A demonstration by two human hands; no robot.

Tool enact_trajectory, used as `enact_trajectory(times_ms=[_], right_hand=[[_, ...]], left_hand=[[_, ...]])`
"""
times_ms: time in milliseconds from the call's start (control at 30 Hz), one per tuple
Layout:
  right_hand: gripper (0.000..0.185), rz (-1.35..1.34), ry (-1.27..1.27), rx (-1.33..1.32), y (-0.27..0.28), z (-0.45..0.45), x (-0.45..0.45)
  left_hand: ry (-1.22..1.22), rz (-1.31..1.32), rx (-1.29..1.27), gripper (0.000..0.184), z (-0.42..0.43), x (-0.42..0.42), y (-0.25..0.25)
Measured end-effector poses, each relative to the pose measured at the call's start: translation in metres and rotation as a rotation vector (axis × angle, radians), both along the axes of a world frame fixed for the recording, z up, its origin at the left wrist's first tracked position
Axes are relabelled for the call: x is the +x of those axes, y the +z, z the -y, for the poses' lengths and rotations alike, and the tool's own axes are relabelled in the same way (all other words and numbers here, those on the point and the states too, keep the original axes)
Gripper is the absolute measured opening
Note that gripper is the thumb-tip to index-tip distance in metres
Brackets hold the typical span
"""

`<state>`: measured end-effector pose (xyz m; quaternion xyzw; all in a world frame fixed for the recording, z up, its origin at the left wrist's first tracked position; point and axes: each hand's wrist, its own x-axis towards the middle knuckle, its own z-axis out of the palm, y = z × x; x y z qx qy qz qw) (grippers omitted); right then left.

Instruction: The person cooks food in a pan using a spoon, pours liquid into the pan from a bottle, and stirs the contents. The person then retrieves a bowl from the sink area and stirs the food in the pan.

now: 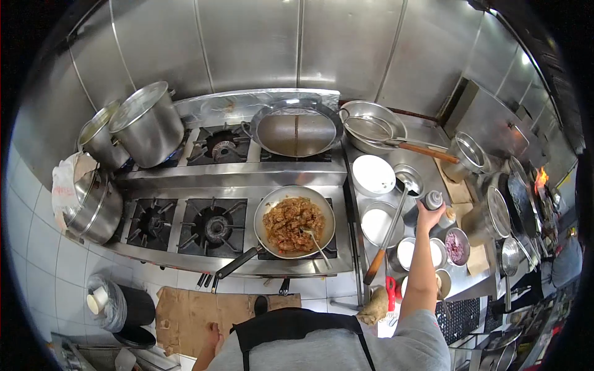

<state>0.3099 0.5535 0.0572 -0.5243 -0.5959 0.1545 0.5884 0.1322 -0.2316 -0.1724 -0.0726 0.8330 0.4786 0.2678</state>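
Observation:
My right hand (pixel 431 215) is wrapped round a dark squeeze bottle with a grey cap (pixel 434 199) over the right-hand counter. Beside it stand a bowl of chopped red onion (pixel 456 247) and a long wooden-handled ladle (pixel 391 232), which lies across the containers. Low at my side hangs my left hand (pixel 213 336), fingers loosely apart as far as they show, with nothing visible in it. A frying pan (pixel 262 209) sits on the front right burner, its black handle towards me. Brown saucy food (pixel 293 222) fills it, and a metal spoon (pixel 318 245) rests in the food.
Behind the pan is a large wok of liquid (pixel 296 133). Tall stockpots (pixel 148 127) stand at the left back. White-filled containers (pixel 377 226) crowd the right counter, with a steel bowl and strainer (pixel 374 127) behind. Flames (pixel 542 178) rise at far right. Cardboard (pixel 185 315) covers the floor.

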Motion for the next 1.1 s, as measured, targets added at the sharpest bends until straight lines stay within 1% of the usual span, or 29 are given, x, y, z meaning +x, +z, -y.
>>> enact_trajectory(times_ms=[100,167,200,267,300,367,433,467,500,533,600,667,700,733,800,833,867,900,933,967,1000,1033,1067,1100], right_hand=[[0.089,0.067,0.049,-0.040,0.000,-0.001,0.002],[0.091,0.126,0.064,-0.083,0.014,0.003,0.001],[0.090,0.163,0.029,-0.091,0.016,0.003,0.002],[0.089,0.233,-0.036,-0.102,0.018,-0.001,0.001],[0.089,0.240,-0.027,-0.028,0.015,-0.005,0.001],[0.087,0.235,-0.018,0.015,0.023,-0.004,0.000],[0.090,0.414,-0.093,0.075,0.017,-0.014,0.002],[0.087,0.457,-0.082,0.021,0.021,-0.016,0.002],[0.079,0.430,-0.082,-0.068,0.034,-0.010,-0.001],[0.074,0.387,-0.065,-0.111,0.048,-0.002,-0.003],[0.074,0.444,-0.049,-0.189,0.054,-0.001,-0.004],[0.070,0.477,-0.109,-0.095,0.047,-0.003,-0.005],[0.062,0.607,-0.308,0.127,0.043,0.008,-0.012],[0.056,0.555,-0.255,0.163,0.061,0.038,-0.021],[0.053,0.620,0.117,0.102,0.073,0.096,-0.036],[0.044,0.590,0.364,0.127,0.057,0.125,-0.047],[0.032,0.567,0.598,-0.036,0.039,0.158,-0.062],[0.024,0.656,0.829,-0.166,0.034,0.203,-0.077],[0.026,0.753,0.971,0.075,0.013,0.233,-0.084],[0.036,1.012,0.912,-0.228,0.015,0.272,-0.092],[0.049,1.181,0.889,-0.296,0.000,0.293,-0.099],[0.045,1.329,0.847,-0.404,-0.003,0.308,-0.107],[0.042,1.333,0.796,-0.453,-0.018,0.308,-0.111],[0.040,1.336,0.744,-0.499,-0.042,0.302,-0.118]], left_hand=[[0.041,-0.073,-0.027,0.026,0.013,0.010,-0.004],[0.046,-0.034,-0.070,0.025,0.017,0.015,-0.004],[0.035,-0.044,-0.073,0.025,0.017,0.013,-0.008],[-0.005,-0.063,-0.066,0.025,0.016,0.008,-0.016],[-0.028,-0.074,-0.058,0.025,0.013,0.004,-0.021],[-0.111,-0.103,-0.058,0.025,0.009,-0.012,-0.038],[-0.212,-0.165,-0.084,0.025,0.008,-0.029,-0.054],[-0.257,-0.202,-0.100,0.024,0.005,-0.037,-0.060],[-0.285,-0.284,-0.112,0.025,0.003,-0.042,-0.061],[-0.245,-0.216,-0.079,0.025,0.000,-0.047,-0.062],[-0.142,-0.080,-0.024,0.025,-0.002,-0.053,-0.061],[-0.183,-0.140,0.009,0.024,-0.002,-0.054,-0.052],[-0.195,-0.170,0.023,0.024,-0.003,-0.054,-0.048],[-0.169,-0.140,0.026,0.024,-0.004,-0.054,-0.044],[-0.117,-0.079,0.035,0.023,-0.008,-0.054,-0.040],[-0.159,-0.107,-0.030,0.024,-0.013,-0.053,-0.028],[-0.204,-0.134,-0.094,0.024,-0.017,-0.052,-0.015],[-0.252,-0.159,-0.158,0.024,-0.025,-0.053,-0.001],[-0.268,-0.159,-0.107,0.025,-0.036,-0.058,0.011],[-0.285,-0.159,-0.057,0.026,-0.047,-0.065,0.022],[-0.304,-0.161,-0.008,0.027,-0.050,-0.070,0.030],[-0.152,-0.085,0.137,0.029,-0.055,-0.080,0.013],[0.000,-0.010,0.285,0.031,-0.063,-0.091,-0.001],[-0.027,-0.080,0.284,0.032,-0.072,-0.103,0.005]])
